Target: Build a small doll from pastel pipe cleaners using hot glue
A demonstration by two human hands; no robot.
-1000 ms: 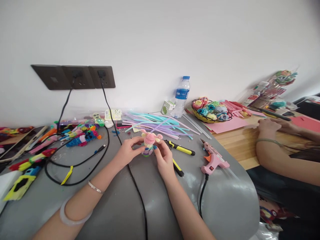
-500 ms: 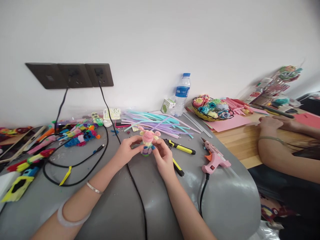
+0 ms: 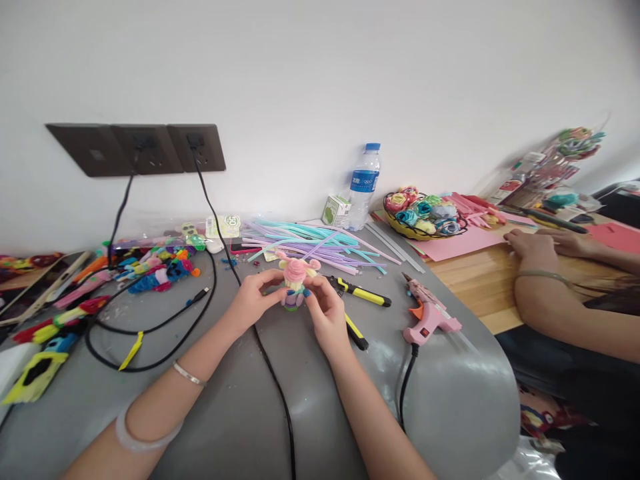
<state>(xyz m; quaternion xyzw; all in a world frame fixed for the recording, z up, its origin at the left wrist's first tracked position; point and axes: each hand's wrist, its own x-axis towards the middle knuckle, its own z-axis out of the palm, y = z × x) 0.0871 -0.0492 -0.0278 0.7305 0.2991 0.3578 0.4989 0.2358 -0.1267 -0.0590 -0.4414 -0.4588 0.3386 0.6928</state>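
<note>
A small fuzzy figure (image 3: 295, 275) made of pipe cleaners, pink and yellow on top with a green and purple base, is held upright over the grey table (image 3: 240, 413). My left hand (image 3: 253, 301) pinches it from the left side. On the right, the fingertips of my right hand (image 3: 325, 313) grip its lower part. Behind the figure lies a spread of pastel pipe cleaners (image 3: 320, 243).
Yellow-handled pliers (image 3: 357, 293) and a pink glue gun (image 3: 430, 315) lie right of my hands. Black cables (image 3: 150, 327) run from wall sockets (image 3: 135, 148). Colourful craft pieces (image 3: 150, 267) sit at left. A water bottle (image 3: 363, 187), a flower basket (image 3: 424, 217) and another person's arms (image 3: 555, 280) are at right.
The view shifted slightly; my hands and the figure stay nearly in place. The other person's hands moved a little on the wooden table.
</note>
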